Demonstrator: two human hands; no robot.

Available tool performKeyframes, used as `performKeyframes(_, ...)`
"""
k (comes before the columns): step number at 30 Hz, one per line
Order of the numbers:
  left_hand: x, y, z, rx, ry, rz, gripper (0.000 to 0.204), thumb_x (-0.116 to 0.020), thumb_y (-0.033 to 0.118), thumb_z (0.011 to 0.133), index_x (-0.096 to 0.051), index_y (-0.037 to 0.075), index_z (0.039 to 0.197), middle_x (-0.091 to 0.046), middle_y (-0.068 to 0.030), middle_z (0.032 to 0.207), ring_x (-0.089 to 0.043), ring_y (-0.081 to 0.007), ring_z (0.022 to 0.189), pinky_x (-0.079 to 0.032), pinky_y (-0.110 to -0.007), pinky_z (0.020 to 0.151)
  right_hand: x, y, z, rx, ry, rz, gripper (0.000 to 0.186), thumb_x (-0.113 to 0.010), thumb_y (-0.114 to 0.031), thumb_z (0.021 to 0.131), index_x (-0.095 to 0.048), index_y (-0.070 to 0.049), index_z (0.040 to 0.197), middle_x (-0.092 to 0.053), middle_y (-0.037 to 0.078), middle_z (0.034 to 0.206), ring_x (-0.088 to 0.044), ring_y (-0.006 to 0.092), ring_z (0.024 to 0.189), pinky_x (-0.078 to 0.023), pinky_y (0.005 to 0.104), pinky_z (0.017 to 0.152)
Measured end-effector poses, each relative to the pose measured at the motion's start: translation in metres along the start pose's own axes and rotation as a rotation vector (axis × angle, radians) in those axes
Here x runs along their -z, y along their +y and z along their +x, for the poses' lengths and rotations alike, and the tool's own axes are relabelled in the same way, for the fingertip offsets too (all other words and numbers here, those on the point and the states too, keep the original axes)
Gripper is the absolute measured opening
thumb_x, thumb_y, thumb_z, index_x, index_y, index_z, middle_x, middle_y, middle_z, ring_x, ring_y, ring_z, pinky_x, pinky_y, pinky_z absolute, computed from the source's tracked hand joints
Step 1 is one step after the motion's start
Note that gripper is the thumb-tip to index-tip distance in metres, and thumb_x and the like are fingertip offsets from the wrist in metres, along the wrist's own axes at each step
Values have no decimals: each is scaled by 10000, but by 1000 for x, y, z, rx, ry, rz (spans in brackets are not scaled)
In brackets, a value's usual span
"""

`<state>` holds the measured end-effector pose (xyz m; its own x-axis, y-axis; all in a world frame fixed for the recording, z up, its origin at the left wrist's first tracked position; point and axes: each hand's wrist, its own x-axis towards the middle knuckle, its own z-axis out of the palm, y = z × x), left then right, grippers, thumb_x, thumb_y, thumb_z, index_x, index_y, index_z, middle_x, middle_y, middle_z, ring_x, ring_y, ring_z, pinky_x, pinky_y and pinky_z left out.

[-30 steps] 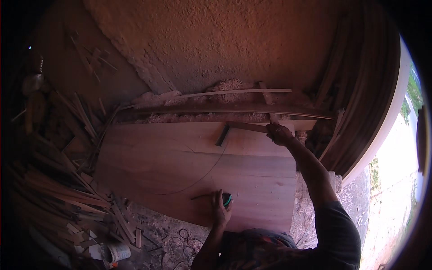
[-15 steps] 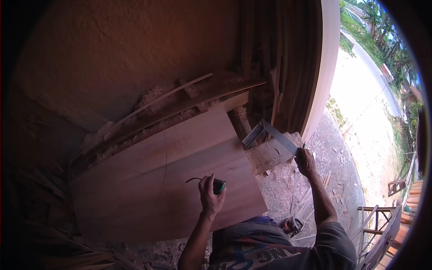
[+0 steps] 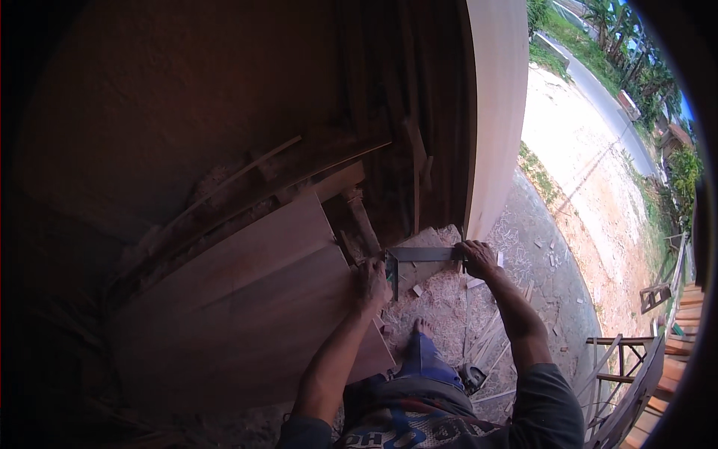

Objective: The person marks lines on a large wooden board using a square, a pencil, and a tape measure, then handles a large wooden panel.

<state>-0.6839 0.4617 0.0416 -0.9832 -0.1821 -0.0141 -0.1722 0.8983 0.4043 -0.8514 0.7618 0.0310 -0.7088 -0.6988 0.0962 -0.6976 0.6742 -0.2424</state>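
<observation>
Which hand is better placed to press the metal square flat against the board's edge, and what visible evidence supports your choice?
Probably the left hand: it rests on the wooden board at the corner of the metal square. The right hand grips the blade's far end, off the board.

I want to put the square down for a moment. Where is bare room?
The wooden board left of the left hand lies bare. Shavings and offcuts crowd the ground under the metal square and right hand.
</observation>
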Motion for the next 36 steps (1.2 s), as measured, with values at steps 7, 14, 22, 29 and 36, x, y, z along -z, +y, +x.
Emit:
performKeyframes(7,-3,16,-2,114,126,280,534,-734,219,777,-547,-31,1211,-531,-196,1226,-463,-360,1224,-357,-511,1050,-6,-15,33,8,-88,-53,276,-646,-241,830,-597,-131,1078,-644,84,977,-596,262,1029,-398,460,888)
performKeyframes(14,8,15,1,207,-93,298,704,-726,375,811,-457,61,1380,-447,-177,1422,-382,-423,1345,-208,-631,1125,-9,-26,37,80,-40,-6,220,-599,-230,856,-594,-124,1049,-649,73,946,-614,258,974,-411,438,852)
performKeyframes(22,9,23,-7,213,-46,188,875,-745,385,802,-307,124,1513,-224,-192,1587,-210,-433,1458,-147,-659,1149,-32,-97,47,227,-169,-151,154,-603,-143,799,-680,-35,878,-685,144,799,-683,280,726,-495,425,602)
performKeyframes(29,5,14,-56,167,151,-123,865,-709,328,848,-239,76,1528,-196,-259,1584,-197,-442,1465,-156,-625,1158,-36,-108,43,156,-117,-108,153,-610,-116,797,-725,-47,870,-716,149,881,-705,291,833,-545,434,699)
performKeyframes(36,23,36,-83,243,300,-83,820,-681,316,876,-241,90,1530,-242,-262,1572,-237,-429,1457,-154,-612,1161,-21,-86,25,164,52,26,193,-620,-149,813,-686,-48,963,-705,148,863,-697,346,865,-539,484,709)
